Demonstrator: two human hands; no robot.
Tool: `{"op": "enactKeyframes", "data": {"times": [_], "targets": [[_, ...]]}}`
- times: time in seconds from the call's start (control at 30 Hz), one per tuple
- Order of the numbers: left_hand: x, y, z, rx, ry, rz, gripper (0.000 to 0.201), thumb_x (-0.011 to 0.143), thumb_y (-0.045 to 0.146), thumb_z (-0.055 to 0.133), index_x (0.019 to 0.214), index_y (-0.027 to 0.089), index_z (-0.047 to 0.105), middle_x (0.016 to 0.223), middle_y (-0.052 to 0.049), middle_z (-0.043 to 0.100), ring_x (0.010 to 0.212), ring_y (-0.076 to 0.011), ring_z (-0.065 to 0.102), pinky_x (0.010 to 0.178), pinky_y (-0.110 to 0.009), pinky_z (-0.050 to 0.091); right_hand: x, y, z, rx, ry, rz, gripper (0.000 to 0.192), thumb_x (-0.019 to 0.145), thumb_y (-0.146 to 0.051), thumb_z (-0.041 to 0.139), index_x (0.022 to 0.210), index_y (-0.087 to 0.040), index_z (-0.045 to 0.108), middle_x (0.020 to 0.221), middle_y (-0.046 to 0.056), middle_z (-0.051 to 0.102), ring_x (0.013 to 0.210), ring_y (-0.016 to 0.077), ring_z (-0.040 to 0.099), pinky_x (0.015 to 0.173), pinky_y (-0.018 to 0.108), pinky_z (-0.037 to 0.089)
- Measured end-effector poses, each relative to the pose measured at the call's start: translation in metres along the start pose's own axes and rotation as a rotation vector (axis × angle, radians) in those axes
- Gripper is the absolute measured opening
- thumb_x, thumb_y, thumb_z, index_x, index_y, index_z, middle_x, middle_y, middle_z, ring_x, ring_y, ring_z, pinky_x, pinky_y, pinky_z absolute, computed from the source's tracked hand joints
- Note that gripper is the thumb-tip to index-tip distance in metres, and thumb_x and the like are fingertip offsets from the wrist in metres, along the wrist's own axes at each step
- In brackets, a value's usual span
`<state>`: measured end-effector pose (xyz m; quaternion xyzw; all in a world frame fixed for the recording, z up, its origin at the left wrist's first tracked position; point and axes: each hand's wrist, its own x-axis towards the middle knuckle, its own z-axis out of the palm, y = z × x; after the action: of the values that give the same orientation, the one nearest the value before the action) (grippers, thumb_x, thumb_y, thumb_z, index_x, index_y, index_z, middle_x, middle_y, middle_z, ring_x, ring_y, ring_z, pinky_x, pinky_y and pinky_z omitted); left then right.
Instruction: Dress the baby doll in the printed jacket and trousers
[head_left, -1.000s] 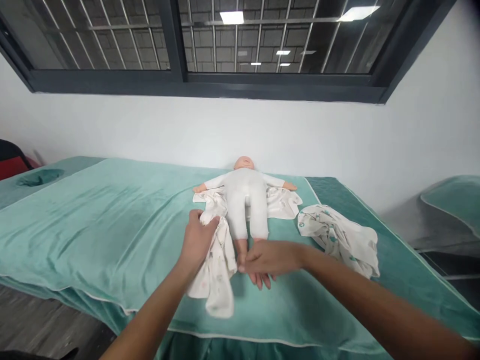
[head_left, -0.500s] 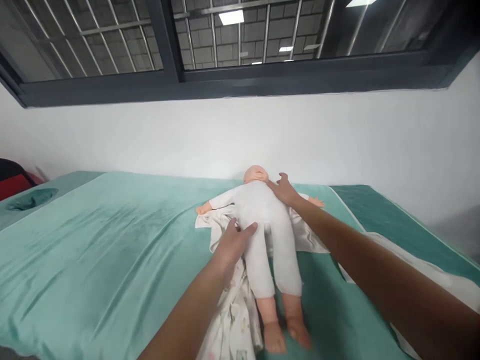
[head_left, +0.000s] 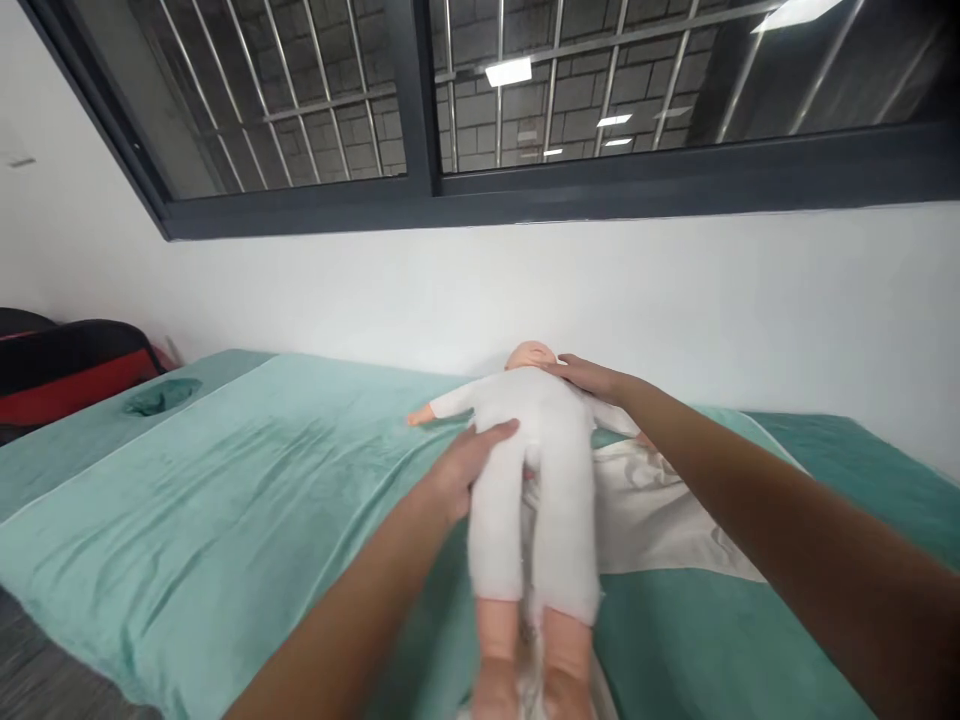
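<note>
A baby doll [head_left: 536,420] in a white body with bare feet lies on its back, head toward the wall. My left hand [head_left: 472,462] grips its hip, thumb across the front and fingers round the side, partly hidden. At the doll's neck and shoulder, my right hand [head_left: 589,378] holds on with its fingertips near the chin; its underside is hidden. A pale baby garment [head_left: 667,510] is spread to the right of the doll, and part of it shows between and beneath the legs.
A green sheet [head_left: 247,480] covers the bed, with a face hole [head_left: 161,396] at the left end. Red and black bags [head_left: 82,375] stand behind it. A white wall [head_left: 360,300] and a dark-framed window [head_left: 300,218] rise at the far side.
The doll has shifted left relative to the garment, which no longer shows under its arm on the left. Both hands moved with it. The camera has turned left.
</note>
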<state>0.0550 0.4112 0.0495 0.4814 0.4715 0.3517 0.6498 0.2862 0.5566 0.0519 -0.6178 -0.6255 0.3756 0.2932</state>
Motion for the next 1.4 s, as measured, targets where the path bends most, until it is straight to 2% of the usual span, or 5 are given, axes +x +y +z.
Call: {"op": "enactKeyframes", "data": {"times": [0.3,0.67,0.83,1.03,1.4], "targets": [[-0.013,-0.006,-0.147,0.122,0.184,-0.088,0.057,0.075,0.064,0.059,0.109,0.019,0.066,0.096,-0.015,0.074,0.094,-0.0305,0.071,0.076,-0.041,0.06,0.046,-0.07,0.124,0.044,-0.161,-0.064,0.089,0.075,-0.06,0.068,0.144,-0.012,0.037,0.145,0.021,0.047,0.122,0.0331,0.055,0.096,0.039,0.048],[-0.008,-0.027,-0.176,0.417,0.44,0.053,0.054,0.081,0.065,0.053,0.098,0.015,0.065,0.084,-0.01,0.072,0.084,-0.027,0.069,0.072,-0.037,0.054,0.079,-0.038,0.145,-0.122,-0.153,-0.063,0.082,0.083,-0.075,0.044,0.133,-0.011,0.049,0.134,0.02,0.058,0.109,0.0293,0.061,0.087,0.036,0.049],[-0.051,-0.033,-0.134,0.874,0.772,0.381,0.037,0.087,0.047,0.051,0.107,0.017,0.058,0.111,-0.01,0.064,0.103,-0.0262,0.061,0.089,-0.036,0.047,0.027,0.029,0.069,-0.371,-0.079,-0.003,0.071,0.092,-0.068,0.023,0.092,-0.012,0.067,0.094,0.02,0.071,0.089,0.0276,0.064,0.083,0.037,0.046],[-0.093,-0.088,-0.021,0.987,-0.037,0.267,0.04,0.079,0.057,0.062,0.092,0.019,0.061,0.094,-0.002,0.064,0.084,-0.0195,0.059,0.073,-0.03,0.046,-0.057,0.078,-0.005,-0.678,-0.133,-0.009,0.049,0.083,-0.06,0.052,0.069,-0.016,0.066,0.085,0.016,0.071,0.083,0.0304,0.064,0.079,0.04,0.044],[-0.083,-0.051,0.082,1.441,0.057,1.018,0.009,0.082,0.019,0.062,0.091,0.02,0.061,0.145,-0.01,0.043,0.139,-0.0292,0.032,0.113,-0.051,0.027,-0.252,0.004,-0.035,-0.605,-0.278,-0.534,0.033,0.095,-0.04,0.043,0.106,-0.02,0.067,0.108,0.006,0.071,0.097,0.0205,0.062,0.084,0.028,0.042]]}}
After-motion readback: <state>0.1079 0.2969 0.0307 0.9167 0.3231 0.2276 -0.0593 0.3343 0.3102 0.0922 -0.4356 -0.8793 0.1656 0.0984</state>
